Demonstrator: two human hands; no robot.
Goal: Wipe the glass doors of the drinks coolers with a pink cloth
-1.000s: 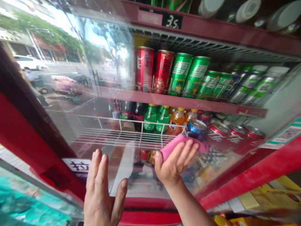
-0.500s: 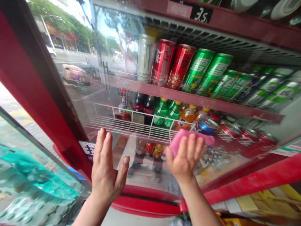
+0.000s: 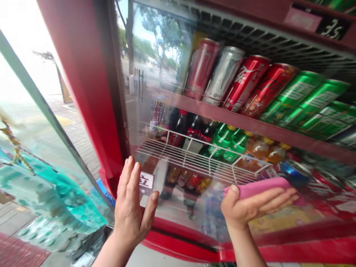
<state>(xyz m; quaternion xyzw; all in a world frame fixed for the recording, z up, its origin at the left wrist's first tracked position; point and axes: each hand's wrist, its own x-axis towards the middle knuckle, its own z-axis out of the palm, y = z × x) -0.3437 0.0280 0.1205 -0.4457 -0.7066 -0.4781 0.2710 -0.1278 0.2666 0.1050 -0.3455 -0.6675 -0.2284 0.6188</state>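
My right hand [image 3: 254, 207] presses a folded pink cloth [image 3: 261, 186] flat against the glass door [image 3: 167, 111] of a red drinks fridge, fingers stretched out to the right over the cloth. My left hand [image 3: 133, 207] is open, fingers together and upright, its palm against the glass near the lower left corner, beside a small white sticker [image 3: 146, 180]. Behind the glass stand red cans [image 3: 246, 83], green cans [image 3: 303, 96] and small bottles [image 3: 222, 139] on shelves.
The fridge's red door frame [image 3: 83, 85] runs down the left side and along the bottom [image 3: 194, 248]. A white wire shelf [image 3: 194, 161] sits behind the glass. Left of the fridge is a window with teal shapes [image 3: 41, 200]. A price tag [image 3: 332, 27] hangs top right.
The view has swung left. My right hand has turned from upright to lying sideways and slid the pink cloth rightward along the glass. My left hand stays flat on the glass near the sticker.
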